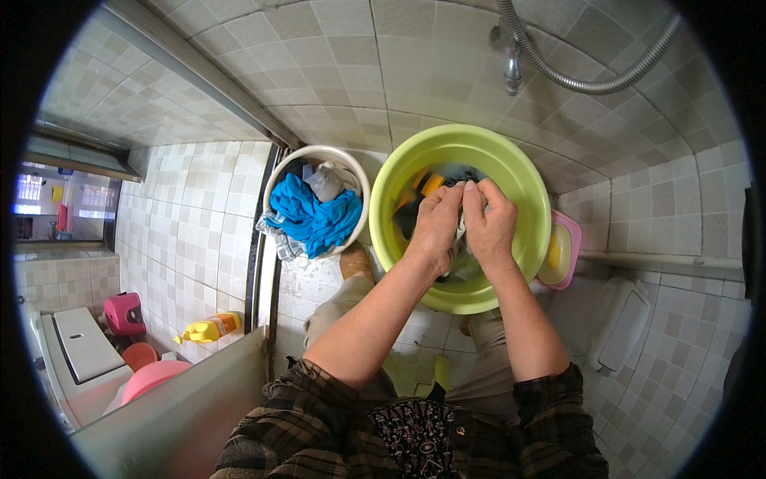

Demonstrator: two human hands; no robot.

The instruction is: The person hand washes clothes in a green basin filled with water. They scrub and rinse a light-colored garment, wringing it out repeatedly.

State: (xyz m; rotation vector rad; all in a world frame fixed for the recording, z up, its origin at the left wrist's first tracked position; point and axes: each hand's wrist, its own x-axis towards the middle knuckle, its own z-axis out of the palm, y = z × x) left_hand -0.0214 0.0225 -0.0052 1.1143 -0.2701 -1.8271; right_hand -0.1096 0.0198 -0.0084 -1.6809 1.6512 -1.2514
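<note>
Cloth [460, 233], pale, hangs pinched between bunched fingertips of L hand [437, 227] & R hand [490, 225], in lime-green basin [527, 199], ctr of frame — prob. best worked low, short strokes, w/ grip shifted often.

Hands [491, 221] pinch lt-col. cloth [460, 238] abv grn tub [524, 168].
</note>
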